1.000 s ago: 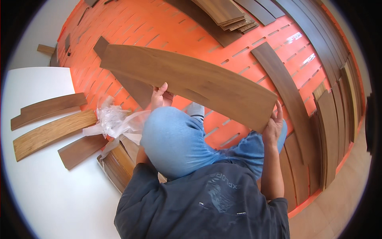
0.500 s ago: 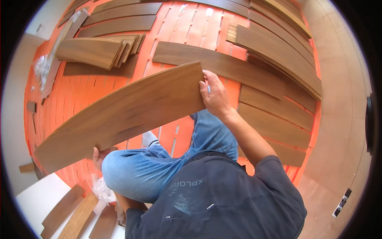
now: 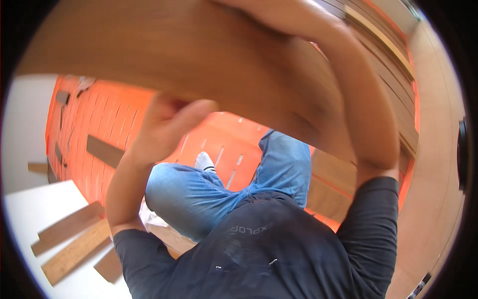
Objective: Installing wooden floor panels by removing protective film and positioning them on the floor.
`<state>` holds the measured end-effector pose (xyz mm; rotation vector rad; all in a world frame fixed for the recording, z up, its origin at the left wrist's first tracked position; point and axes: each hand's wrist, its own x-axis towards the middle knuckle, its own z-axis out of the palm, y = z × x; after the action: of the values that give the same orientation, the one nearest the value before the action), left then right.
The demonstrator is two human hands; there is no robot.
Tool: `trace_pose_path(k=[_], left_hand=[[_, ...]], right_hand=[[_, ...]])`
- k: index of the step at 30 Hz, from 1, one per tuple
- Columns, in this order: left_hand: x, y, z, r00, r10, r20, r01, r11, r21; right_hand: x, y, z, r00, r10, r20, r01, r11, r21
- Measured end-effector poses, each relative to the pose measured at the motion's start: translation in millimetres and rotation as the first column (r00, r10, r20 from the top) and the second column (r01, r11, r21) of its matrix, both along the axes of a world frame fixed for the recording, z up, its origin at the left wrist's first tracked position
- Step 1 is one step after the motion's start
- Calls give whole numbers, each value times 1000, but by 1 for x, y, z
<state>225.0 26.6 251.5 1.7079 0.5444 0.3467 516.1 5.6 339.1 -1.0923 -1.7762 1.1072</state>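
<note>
A brown wooden plank [image 3: 159, 50], blurred and close to the camera, spans the top of the view at a tilt. My right hand [image 3: 264, 12] is on its upper part, gripping it, cut off by the frame's edge and blurred. My left hand [image 3: 169, 119] is at the plank's lower edge, thumb stretched out; its other fingers are hidden or smeared. Below are my bent jeans-clad legs [image 3: 174, 194] and a socked foot [image 3: 204, 162] on orange slotted underlay [image 3: 109, 119].
Loose planks [image 3: 74, 249] lie on a white board [image 3: 35, 209] at lower left, near clear plastic wrapping [image 3: 152, 219]. Further planks [image 3: 328, 179] cover the underlay on the right, beside a beige panelled surface [image 3: 433, 149]. A short dark plank [image 3: 104, 149] lies at left.
The plank has risen from above my knees to fill the upper view, with both arms lifting upward. My left hand now shows more fully beneath it, and the view has swung.
</note>
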Motion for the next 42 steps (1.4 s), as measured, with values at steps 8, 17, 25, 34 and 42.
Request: trace_pose_path(k=[8, 17, 25, 34, 42], left_hand=[[-115, -7, -40, 967, 162, -199, -167, 986, -9], [-211, -76, -198, 610, 755, -239, -621, 269, -736], [-206, -99, -197, 534, 827, -177, -746, 362, -559], [-243, -134, -206, 308, 922, -234, -833, 143, -535], [-238, -144, -206, 316, 915, -253, -833, 140, -535]], right_hand=[[142, -89, -177, 689, -524, 501, 547, 829, 115], [235, -152, -241, 616, -451, 646, 680, 719, -147], [239, -117, -288, 570, -338, 749, 614, 781, -115], [241, -96, -403, 223, -499, 837, 535, 781, 323], [251, -84, -491, 65, -624, 779, 341, 748, 570]])
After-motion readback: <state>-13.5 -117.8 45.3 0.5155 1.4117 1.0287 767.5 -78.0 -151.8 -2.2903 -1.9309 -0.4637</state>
